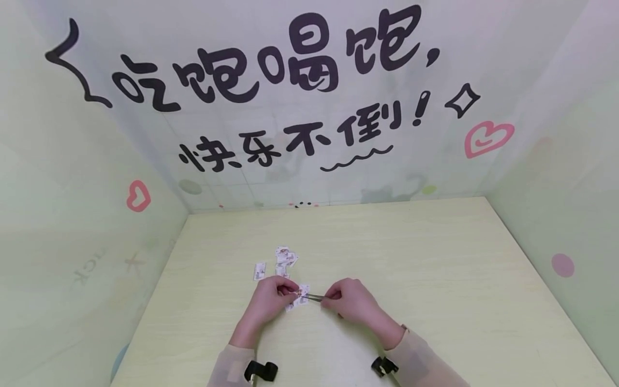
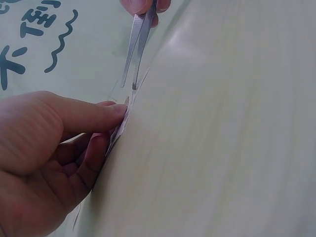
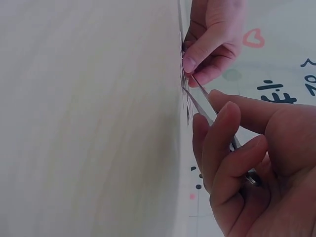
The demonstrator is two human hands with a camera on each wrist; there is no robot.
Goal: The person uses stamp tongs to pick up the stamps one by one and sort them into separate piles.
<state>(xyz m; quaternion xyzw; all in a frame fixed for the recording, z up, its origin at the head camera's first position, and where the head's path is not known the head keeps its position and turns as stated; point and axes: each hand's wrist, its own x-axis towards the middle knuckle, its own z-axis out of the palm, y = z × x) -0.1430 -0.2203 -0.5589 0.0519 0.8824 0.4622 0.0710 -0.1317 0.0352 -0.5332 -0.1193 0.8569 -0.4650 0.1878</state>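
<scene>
Head view alone is showing faces of cards (image 1: 289, 259) | your left hand (image 1: 271, 299) is pinching one, right hand (image 1: 354, 302) tweezers (image 1: 315, 297) | looking white, printed

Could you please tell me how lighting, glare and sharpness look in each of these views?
Head view: light soft and fairly even, wall lettering crisp, but the print on the cards too small to read; left wrist view: a pale sheen on the upper tabletop, the tweezers reasonably clear; right wrist view: dimmer overall, with the tabletop's grain soft and smeary.
</scene>
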